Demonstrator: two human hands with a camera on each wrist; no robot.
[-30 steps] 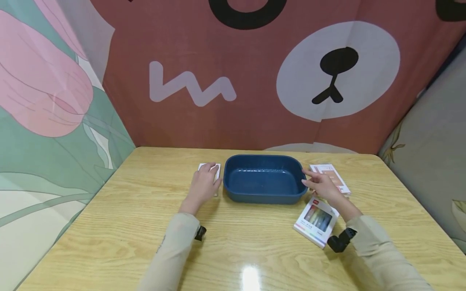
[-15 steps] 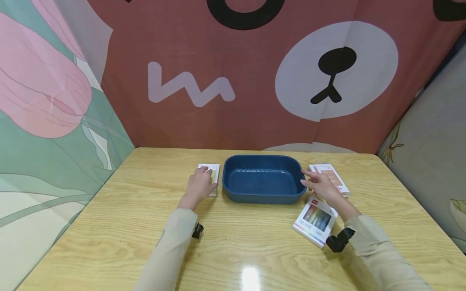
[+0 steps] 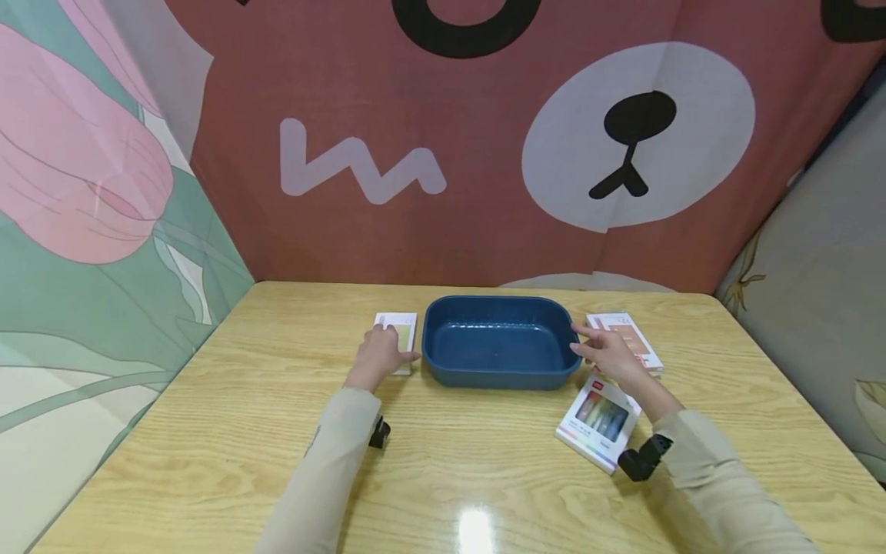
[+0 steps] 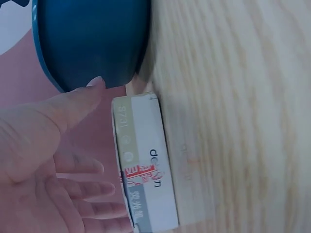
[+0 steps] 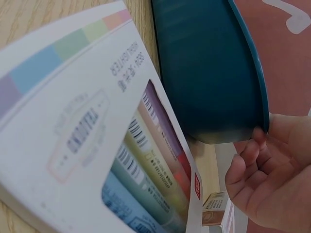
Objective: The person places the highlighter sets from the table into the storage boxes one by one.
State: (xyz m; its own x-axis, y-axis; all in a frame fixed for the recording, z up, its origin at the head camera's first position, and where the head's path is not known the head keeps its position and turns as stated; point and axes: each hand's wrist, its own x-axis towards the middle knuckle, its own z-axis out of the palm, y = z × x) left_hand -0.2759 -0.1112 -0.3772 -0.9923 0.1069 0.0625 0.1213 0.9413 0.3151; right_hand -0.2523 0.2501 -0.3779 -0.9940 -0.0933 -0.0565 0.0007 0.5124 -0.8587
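Your 2 hands are sitting well apart, 1 at each end of the glossy dark-blue rounded-rectangular tray point(image 3: 498, 346). Tray is standing open side up on the pale yellow wood-grain table point(image 3: 526, 462), toward the far edge.

Right side: your right hand point(image 3: 612, 355) is pinching the tray's right rim, thumb over the top edge, bent fingers at the outer wall (right wrist view is showing this best).

Left side: your left hand point(image 3: 379, 355) is reaching over the flat white cardboard box with a yellow-green panel point(image 3: 404, 331), fingers loosely extended, thumb spreading toward the tray. Thumb tip is ending right by the tray's left wall; can't tell if it's touching. Can't tell about fingertips on the box either. That box is lying flat just beside the tray's left end, partly hidden under your hand, red print showing on its side.

2 more boxes are lying on the right. The white cardboard highlighter box with a window and rainbow strip point(image 3: 600, 423) is resting at an angle by the tray's near right corner. The white flat box with a brownish-orange panel point(image 3: 626, 338) is lying beyond your right hand, partly covered by it.
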